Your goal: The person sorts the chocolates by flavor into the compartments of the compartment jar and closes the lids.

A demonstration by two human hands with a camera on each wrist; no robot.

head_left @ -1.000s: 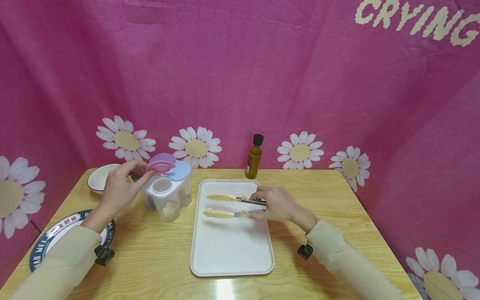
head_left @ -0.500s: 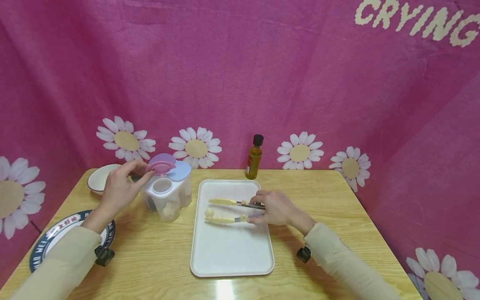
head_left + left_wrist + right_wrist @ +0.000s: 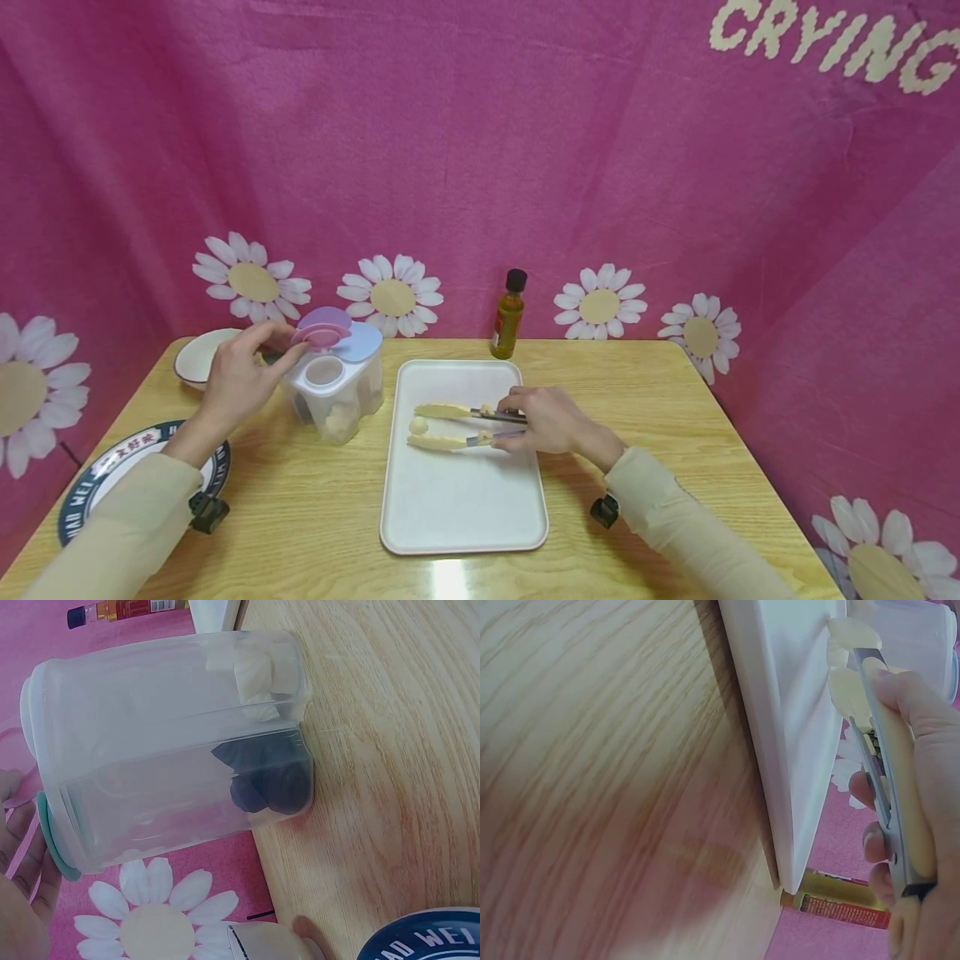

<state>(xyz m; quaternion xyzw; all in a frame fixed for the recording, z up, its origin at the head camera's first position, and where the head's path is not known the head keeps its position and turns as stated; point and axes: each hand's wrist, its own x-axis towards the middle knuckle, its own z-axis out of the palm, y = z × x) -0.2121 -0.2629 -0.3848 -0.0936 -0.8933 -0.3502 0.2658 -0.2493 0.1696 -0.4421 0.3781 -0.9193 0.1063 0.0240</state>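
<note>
In the head view my left hand (image 3: 243,371) pinches the raised pink lid (image 3: 322,335) of a clear divided container (image 3: 345,408). Below that lid a round opening shows. The left wrist view shows pale pieces (image 3: 255,679) and dark pieces (image 3: 277,780) inside, in separate compartments. My right hand (image 3: 551,421) grips metal tongs (image 3: 498,417) with cream-coloured tips (image 3: 442,411), thumb on one arm and fingers around the other. The tips are spread over a white tray (image 3: 465,508). A small pale round piece (image 3: 418,426) lies on the tray between them, near their ends.
A bottle with a black cap (image 3: 507,315) stands behind the tray. At the left are a white bowl (image 3: 201,354) and a dark-rimmed plate (image 3: 93,487), partly under the left forearm. A pink cloth (image 3: 450,167) hangs behind the wooden table (image 3: 315,525).
My right hand and the tongs have come slightly nearer the front of the tray. The pale round piece now shows between the tips, where it could not be made out earlier. My left hand stays put.
</note>
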